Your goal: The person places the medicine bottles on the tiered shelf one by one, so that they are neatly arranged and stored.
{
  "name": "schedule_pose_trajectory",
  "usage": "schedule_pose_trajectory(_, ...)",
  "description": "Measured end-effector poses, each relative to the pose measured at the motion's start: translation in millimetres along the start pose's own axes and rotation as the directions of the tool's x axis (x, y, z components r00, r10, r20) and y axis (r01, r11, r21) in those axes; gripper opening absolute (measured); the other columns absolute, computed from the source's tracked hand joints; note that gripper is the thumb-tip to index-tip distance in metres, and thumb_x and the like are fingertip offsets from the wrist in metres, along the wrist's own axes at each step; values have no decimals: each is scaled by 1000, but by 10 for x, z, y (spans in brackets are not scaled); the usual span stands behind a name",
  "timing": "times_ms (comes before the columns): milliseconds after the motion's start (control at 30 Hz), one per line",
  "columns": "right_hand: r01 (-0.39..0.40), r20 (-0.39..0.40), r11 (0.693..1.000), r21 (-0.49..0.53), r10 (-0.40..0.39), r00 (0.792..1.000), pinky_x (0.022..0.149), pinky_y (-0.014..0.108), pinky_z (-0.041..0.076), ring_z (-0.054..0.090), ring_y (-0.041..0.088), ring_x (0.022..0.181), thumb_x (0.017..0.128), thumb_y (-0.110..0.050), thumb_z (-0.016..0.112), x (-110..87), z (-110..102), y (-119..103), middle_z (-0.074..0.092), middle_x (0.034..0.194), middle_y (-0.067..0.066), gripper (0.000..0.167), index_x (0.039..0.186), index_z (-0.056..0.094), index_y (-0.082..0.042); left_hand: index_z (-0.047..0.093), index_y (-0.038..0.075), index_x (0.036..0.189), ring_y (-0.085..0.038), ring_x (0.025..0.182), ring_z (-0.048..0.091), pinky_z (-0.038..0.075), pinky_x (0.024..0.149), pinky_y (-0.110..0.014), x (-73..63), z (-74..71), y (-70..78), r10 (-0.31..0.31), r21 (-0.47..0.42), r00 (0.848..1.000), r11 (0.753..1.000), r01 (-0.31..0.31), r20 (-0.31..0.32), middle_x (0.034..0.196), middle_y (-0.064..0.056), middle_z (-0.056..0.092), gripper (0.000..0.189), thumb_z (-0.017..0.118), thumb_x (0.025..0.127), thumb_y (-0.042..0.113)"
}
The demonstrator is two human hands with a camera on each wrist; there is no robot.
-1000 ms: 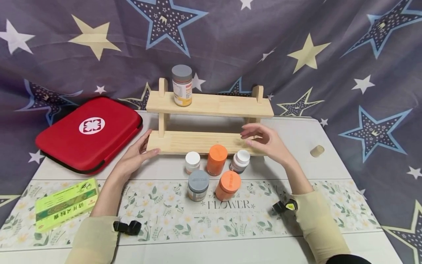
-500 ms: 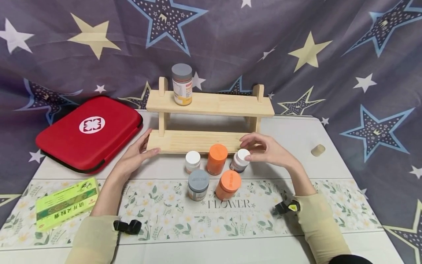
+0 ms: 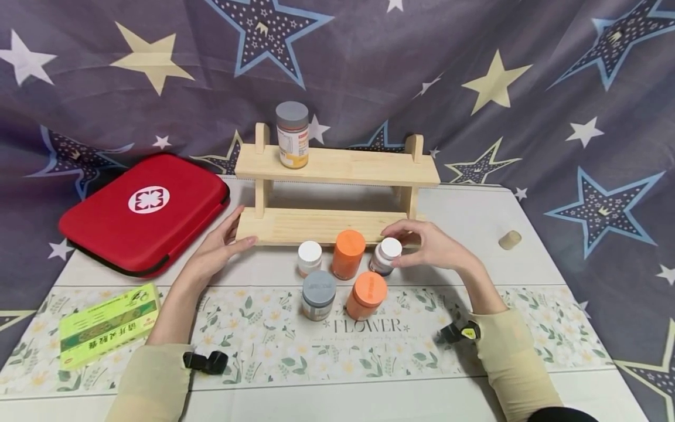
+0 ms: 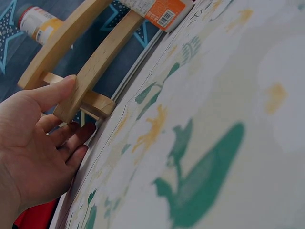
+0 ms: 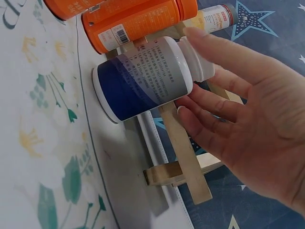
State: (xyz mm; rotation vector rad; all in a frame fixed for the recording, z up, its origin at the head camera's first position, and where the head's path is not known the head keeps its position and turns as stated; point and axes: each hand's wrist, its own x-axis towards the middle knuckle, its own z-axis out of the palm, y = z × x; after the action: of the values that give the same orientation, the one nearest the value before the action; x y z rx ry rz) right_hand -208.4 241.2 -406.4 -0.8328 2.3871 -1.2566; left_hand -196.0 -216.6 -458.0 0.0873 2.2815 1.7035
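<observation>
My left hand (image 3: 213, 249) grips the left end of a two-tier wooden shelf (image 3: 337, 166); in the left wrist view the thumb (image 4: 59, 91) lies on the lower board, with the other fingers below its end. My right hand (image 3: 435, 245) curls around the top of a pill bottle (image 5: 143, 78) with a white cap and a blue and grey label. That bottle stands on the table in front of the lower board. Beside it are a tall orange bottle (image 3: 348, 255), a small white-capped bottle (image 3: 309, 258), a grey-lidded jar (image 3: 319, 296) and a shorter orange jar (image 3: 366, 296).
A grey-lidded bottle (image 3: 292, 138) stands on the upper board. To the left lie a red first-aid case (image 3: 116, 223) and a green medicine box (image 3: 108, 325). A small beige cylinder (image 3: 510, 240) lies at right. A star-patterned cloth (image 3: 369, 70) hangs behind.
My right hand has come down from over the lower board's right end onto the white-capped pill bottle. The left hand keeps its hold on the shelf.
</observation>
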Motion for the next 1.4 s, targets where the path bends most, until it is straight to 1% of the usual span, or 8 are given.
schedule_pose_trajectory(367, 26, -14, 998, -56, -26, 1000, 94, 27, 57, 64, 10, 106, 78, -12, 90, 20, 9, 5, 71, 115, 5, 40, 115, 74, -13, 3, 26, 167, -28, 157, 25, 35, 101, -11, 13, -12, 10, -1, 22, 1000, 1000, 1, -6, 173, -8, 19, 94, 68, 100, 29)
schedule_pose_trajectory(567, 38, -17, 998, -47, -38, 999, 93, 27, 57, 64, 11, 105, 79, -14, 90, 22, 6, 7, 70, 115, 5, 38, 114, 74, -13, 3, 23, 168, -28, 157, 25, 35, 96, -3, 7, -11, 10, 7, 14, 1000, 1000, -7, -8, 173, -8, 19, 94, 68, 100, 30)
schedule_pose_trajectory(633, 44, -24, 998, -46, -45, 999, 92, 27, 57, 64, 11, 105, 79, -14, 90, 17, 6, 10, 70, 115, 5, 38, 114, 74, -13, 3, 22, 168, -28, 157, 25, 35, 97, -4, 6, -7, 9, 11, 15, 1000, 1000, -11, -10, 173, -8, 19, 94, 68, 100, 30)
schedule_pose_trajectory(700, 43, -35, 998, -41, -45, 998, 92, 27, 57, 64, 11, 105, 80, -14, 90, 6, 2, 11, 70, 115, 5, 38, 114, 74, -14, 3, 23, 168, -28, 157, 25, 36, 106, -11, 5, 4, 10, 9, 17, 1000, 1000, -8, -9, 173, -8, 19, 94, 68, 100, 30)
schedule_pose_trajectory(800, 37, -48, 999, -27, -38, 998, 92, 27, 56, 64, 11, 104, 81, -12, 88, -15, -4, 18, 71, 115, 5, 37, 115, 73, -13, 4, 24, 168, -29, 157, 25, 33, 119, -30, 5, 24, 11, 3, 14, 1000, 1000, -3, -6, 173, -9, 20, 93, 68, 100, 30)
schedule_pose_trajectory(900, 31, -60, 1000, 0, -31, 998, 93, 28, 55, 65, 10, 104, 82, -11, 87, -26, -21, -4, 72, 114, 6, 36, 116, 72, -12, 3, 25, 167, -29, 157, 25, 28, 123, -43, 4, 37, 11, 6, 2, 1000, 1000, -6, -1, 173, -10, 20, 93, 67, 100, 28)
schedule_pose_trajectory(1133, 17, -56, 997, 71, -14, 998, 93, 30, 57, 67, 11, 105, 86, -9, 82, 6, -103, -117, 71, 113, 5, 35, 118, 69, -8, 3, 26, 167, -28, 158, 24, 26, 124, -47, -8, 20, 14, -6, 2, 1000, 1000, 6, -5, 173, -8, 20, 94, 68, 100, 29)
schedule_pose_trajectory(1400, 51, -63, 995, 88, -46, 997, 93, 31, 58, 65, 11, 109, 89, -1, 77, 86, -247, -247, 68, 112, 0, 35, 121, 65, -3, 3, 28, 167, -30, 158, 23, 23, 125, -52, -15, 30, 16, 0, 2, 1000, 1000, 0, -13, 173, -10, 18, 93, 67, 100, 25)
